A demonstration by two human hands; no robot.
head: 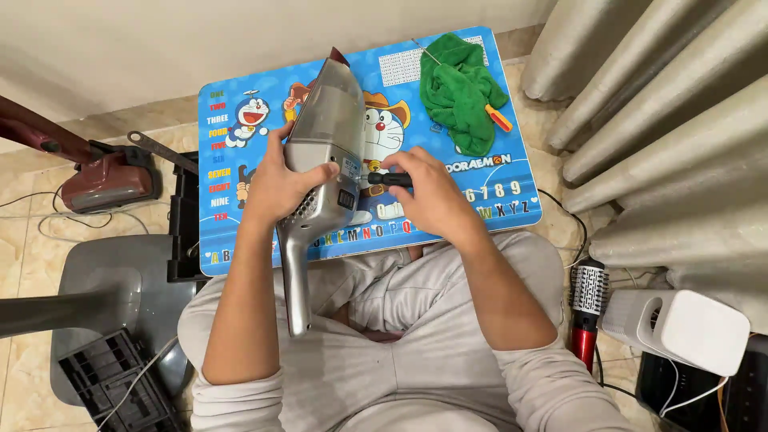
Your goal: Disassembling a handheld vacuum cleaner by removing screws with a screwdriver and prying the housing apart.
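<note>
My left hand [282, 180] grips a silver handheld vacuum cleaner [324, 140] around its body, nozzle pointing away and handle toward my lap. My right hand [432, 196] holds a black screwdriver [390, 179] whose tip points at the right side of the vacuum's body. Both are above a small blue table [496, 172] with cartoon prints. On the table's far right lies a green cloth [460, 92] with an orange-handled tool [500, 118] partly under it.
A red-brown device [108, 182] and a wrench-like tool [160, 150] sit on the floor at left, a black tray [116, 376] at lower left. A red hair brush [586, 312] and a white box [688, 328] are on the right, under grey curtains [664, 120].
</note>
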